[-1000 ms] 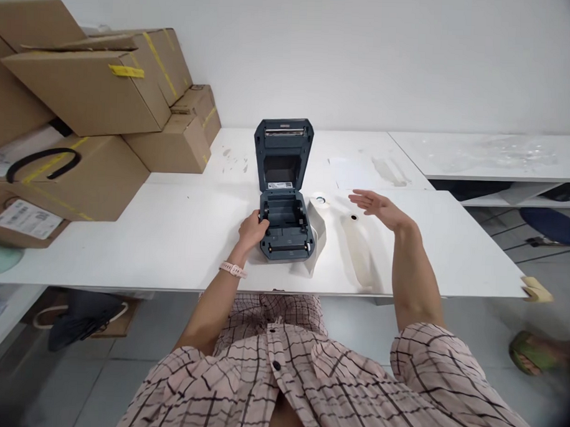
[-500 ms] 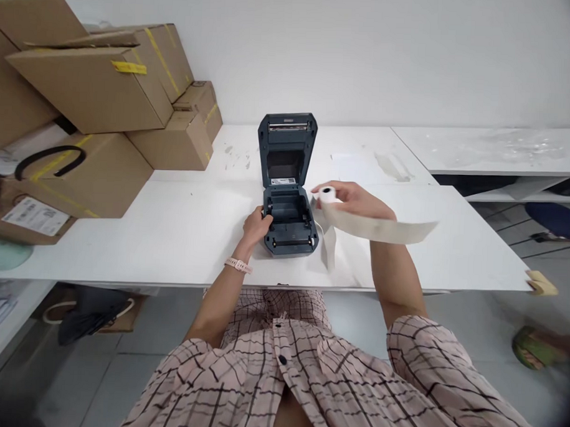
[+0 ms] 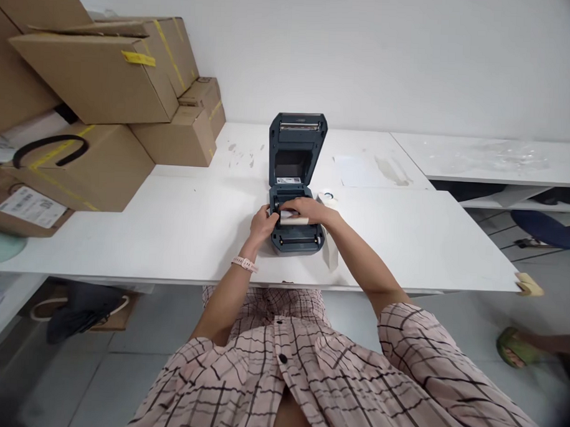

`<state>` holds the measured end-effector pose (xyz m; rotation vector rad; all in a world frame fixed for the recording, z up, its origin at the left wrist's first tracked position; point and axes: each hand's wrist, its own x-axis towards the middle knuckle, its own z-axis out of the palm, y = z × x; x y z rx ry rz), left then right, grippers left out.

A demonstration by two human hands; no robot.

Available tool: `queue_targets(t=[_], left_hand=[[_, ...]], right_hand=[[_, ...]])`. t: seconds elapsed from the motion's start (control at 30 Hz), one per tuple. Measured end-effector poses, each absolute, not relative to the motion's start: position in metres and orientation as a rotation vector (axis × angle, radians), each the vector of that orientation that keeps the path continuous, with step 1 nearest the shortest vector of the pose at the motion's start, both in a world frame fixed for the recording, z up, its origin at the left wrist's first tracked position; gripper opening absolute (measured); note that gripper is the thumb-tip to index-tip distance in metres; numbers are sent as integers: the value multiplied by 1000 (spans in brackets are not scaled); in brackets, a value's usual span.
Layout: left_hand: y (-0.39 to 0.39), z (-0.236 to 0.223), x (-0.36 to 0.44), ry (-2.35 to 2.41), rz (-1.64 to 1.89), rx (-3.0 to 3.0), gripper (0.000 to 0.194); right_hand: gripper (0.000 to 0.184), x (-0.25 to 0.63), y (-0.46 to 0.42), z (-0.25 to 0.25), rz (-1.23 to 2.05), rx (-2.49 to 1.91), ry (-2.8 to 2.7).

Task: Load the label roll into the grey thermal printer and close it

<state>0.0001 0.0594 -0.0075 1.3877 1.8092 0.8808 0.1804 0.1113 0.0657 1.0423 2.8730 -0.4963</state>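
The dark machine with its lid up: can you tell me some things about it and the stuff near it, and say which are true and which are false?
1. The dark machine has its lid open. True.
2. The right hand is on a pale roll inside the machine. True.
3. The pink wristband is on the right wrist. False: it is on the left one.
4. Brown boxes are piled up to the left of the machine. True.
5. The left hand is on the boxes. False: it is at the machine's left side.
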Motion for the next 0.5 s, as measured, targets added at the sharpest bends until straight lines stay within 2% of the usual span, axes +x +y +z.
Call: queue_targets(t=[0.07,0.2,0.27,0.5], left_hand=[[58,-7,0,1807,881,1369,50],[55,-7,1,1766,929,1349,50],[54,-8,1,1745,956,1334,50],[51,-9,2,1730,991,1284,51]], right_hand=[[50,188,100,61,-573,973,3000],[75,213,71,56,-815,869,3096],[81,226,59,55,-891,838,3087],[72,231,30,41,-722,926,3181]])
